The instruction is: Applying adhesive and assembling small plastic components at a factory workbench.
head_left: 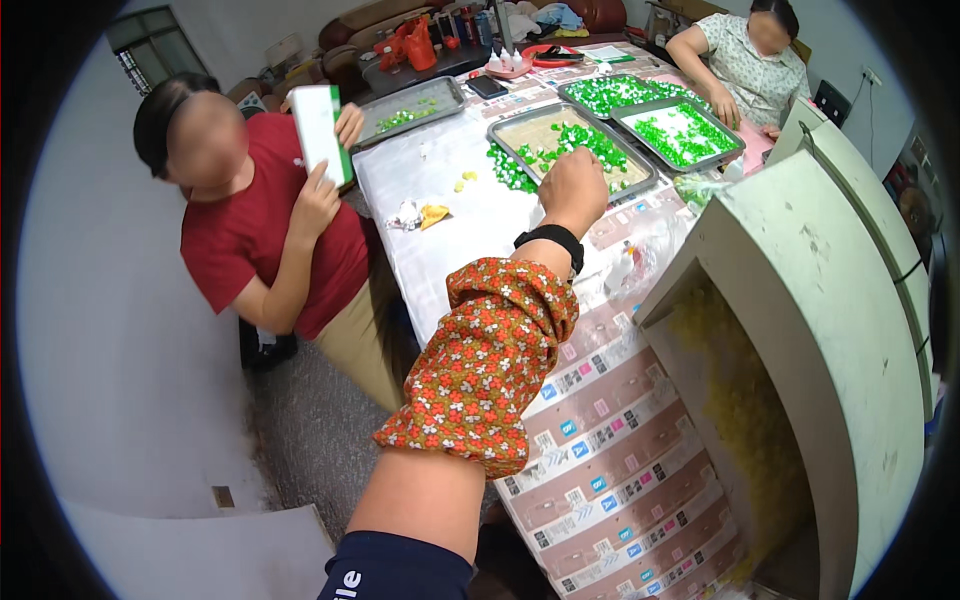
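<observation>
My left hand [574, 190], with a black watch [552, 243] on its wrist, reaches over a grey metal tray [508, 150]. Its fingers are closed, and whatever they may hold is hidden behind the knuckles. Small shiny green and white pieces [592, 142] lie scattered on the tray's tan bottom around the hand. A heap of similar pieces [508, 170] rests on the table along the tray's left edge. A patterned orange sleeve cover [500, 350] wraps my forearm. My right hand is out of the picture.
At left, a person in red [255, 200] holds a white-and-green box [322, 135]. Another person [755, 65] reaches toward a tray of green pieces [685, 135]. A pale open-fronted cabinet [800, 240] stands at right. A phone [487, 87] and crumpled wrapper [405, 215] lie on the table.
</observation>
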